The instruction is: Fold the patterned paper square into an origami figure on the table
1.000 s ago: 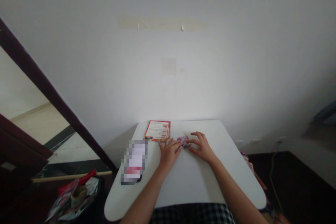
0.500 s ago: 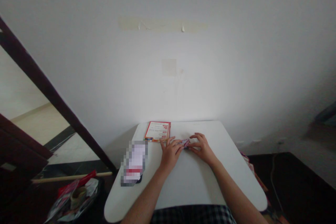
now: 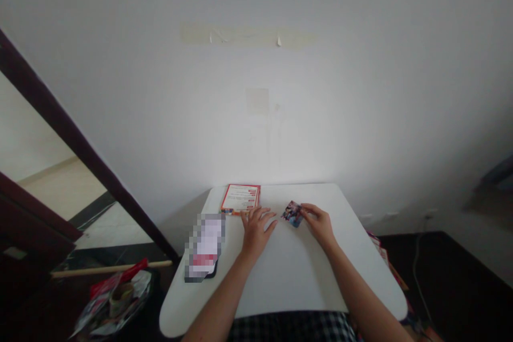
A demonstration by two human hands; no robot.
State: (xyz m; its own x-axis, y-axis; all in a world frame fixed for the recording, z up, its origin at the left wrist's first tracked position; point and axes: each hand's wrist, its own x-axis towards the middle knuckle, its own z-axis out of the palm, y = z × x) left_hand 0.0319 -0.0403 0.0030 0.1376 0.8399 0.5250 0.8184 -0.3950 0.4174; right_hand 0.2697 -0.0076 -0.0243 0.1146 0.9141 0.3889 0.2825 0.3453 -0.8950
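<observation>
Two hands at the far edge of the white table [image 3: 320,195], lower centre of the frame: right hand [image 3: 318,224] pinching a small glossy printed card [image 3: 292,214] by its edge, left hand [image 3: 256,232] open and empty, fingers spread, just beside a red-bordered printed booklet [image 3: 240,199].

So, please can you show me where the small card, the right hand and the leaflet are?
small card [image 3: 292,214]: head view, on its printed face.
right hand [image 3: 319,223]: head view, on the back of the hand.
leaflet [image 3: 240,197]: head view, on its white middle.
</observation>
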